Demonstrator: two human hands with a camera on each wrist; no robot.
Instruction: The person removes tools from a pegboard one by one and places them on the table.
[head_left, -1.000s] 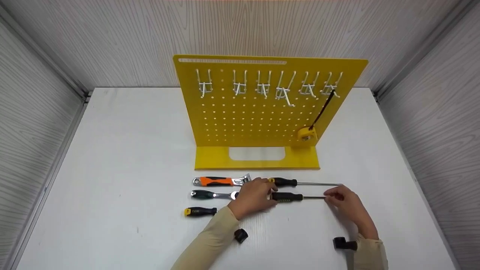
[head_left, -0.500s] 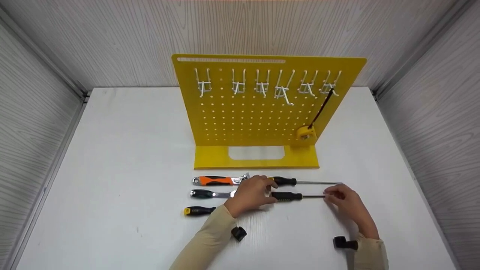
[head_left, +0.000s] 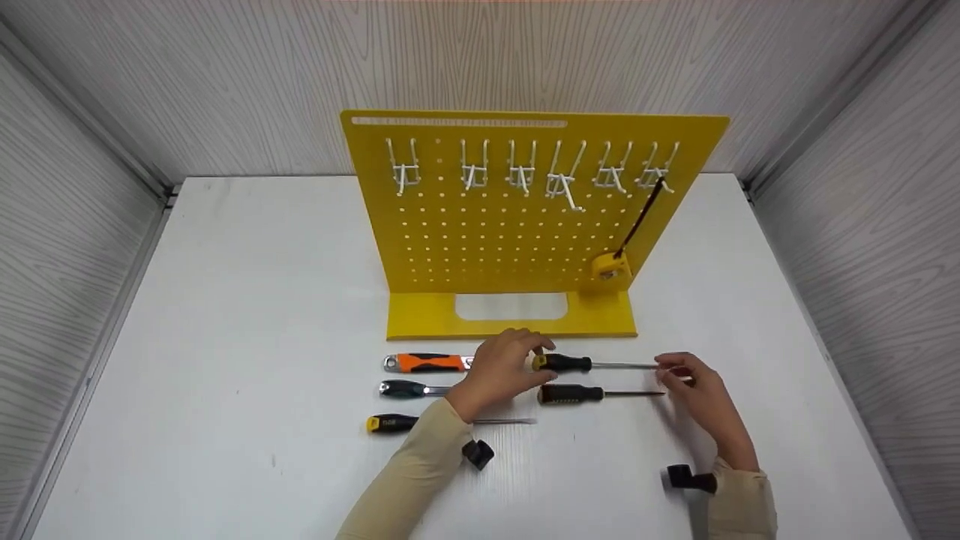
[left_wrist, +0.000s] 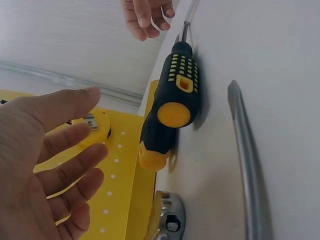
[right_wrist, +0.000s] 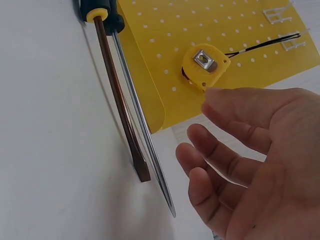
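Note:
Two screwdrivers lie on the table right of centre: a rear black-and-yellow one (head_left: 574,363) and a front one with a dark dotted handle (head_left: 570,394). My left hand (head_left: 504,367) hovers around the butt of the rear handle; in the left wrist view its fingers (left_wrist: 75,170) are spread and hold nothing. At the rear shaft's tip is my right hand (head_left: 694,386). Its fingers are loosely bent, and the right wrist view shows a gap between them and both shafts (right_wrist: 140,105). A third screwdriver (head_left: 394,424) lies front left, partly behind my left sleeve.
Behind the tools stands a yellow pegboard (head_left: 517,247) with several white hooks. A yellow tape measure (head_left: 611,266) hangs by a black cord at its right. An orange-and-black adjustable wrench (head_left: 431,363) and a dark-green-handled ratchet (head_left: 403,388) lie at left, their heads hidden by my left hand.
Both hands have moved away from me, from the ends of the front screwdriver to those of the rear one. The front screwdriver's tip now shows, with no fingers on it.

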